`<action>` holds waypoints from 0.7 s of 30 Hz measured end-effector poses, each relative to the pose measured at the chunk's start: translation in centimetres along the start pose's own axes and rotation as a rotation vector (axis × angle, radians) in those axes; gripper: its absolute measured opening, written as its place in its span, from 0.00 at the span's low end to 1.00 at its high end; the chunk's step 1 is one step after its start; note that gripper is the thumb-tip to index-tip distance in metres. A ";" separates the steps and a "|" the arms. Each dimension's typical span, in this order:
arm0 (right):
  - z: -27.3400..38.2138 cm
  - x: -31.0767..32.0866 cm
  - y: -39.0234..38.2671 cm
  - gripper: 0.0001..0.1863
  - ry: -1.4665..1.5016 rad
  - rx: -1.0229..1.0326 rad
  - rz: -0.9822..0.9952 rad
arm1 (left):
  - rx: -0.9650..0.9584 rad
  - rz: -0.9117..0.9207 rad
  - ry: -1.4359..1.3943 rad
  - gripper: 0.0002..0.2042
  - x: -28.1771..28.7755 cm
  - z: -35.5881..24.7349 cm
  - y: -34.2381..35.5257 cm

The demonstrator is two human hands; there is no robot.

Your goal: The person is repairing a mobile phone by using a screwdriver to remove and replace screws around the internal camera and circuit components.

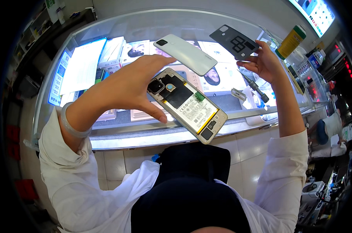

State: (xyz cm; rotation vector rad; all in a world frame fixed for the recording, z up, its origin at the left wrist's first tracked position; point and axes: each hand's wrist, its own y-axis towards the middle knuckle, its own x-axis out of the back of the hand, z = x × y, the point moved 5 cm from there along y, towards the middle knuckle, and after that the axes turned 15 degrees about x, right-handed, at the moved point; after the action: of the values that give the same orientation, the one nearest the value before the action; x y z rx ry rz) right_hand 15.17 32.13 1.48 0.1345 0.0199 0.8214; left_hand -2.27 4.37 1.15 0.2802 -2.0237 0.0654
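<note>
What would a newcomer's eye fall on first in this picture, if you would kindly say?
Probably the opened phone near the picture's middle, its battery bared, beside the left hand. Just above it in view lies a pale phone-shaped piece, and at upper right the right hand holds a thin dark panel over the lit glass counter.

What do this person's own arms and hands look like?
Both arms wear loose white sleeves, bunched up to bare the forearms. The left hand is ungloved, with a pale, smooth, round bangle above its wrist. The right hand is ungloved too.
</note>
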 end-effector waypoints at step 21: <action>1.3 1.2 -8.1 0.13 -1.055 0.307 0.207 | -0.283 0.118 -0.136 0.48 -0.2 0.5 2.0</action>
State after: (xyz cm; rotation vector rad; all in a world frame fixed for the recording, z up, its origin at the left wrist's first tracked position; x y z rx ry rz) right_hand 21.98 27.38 1.80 0.8562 -0.8755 0.8674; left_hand -3.05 6.24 0.86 -0.0138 -2.1513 -0.1698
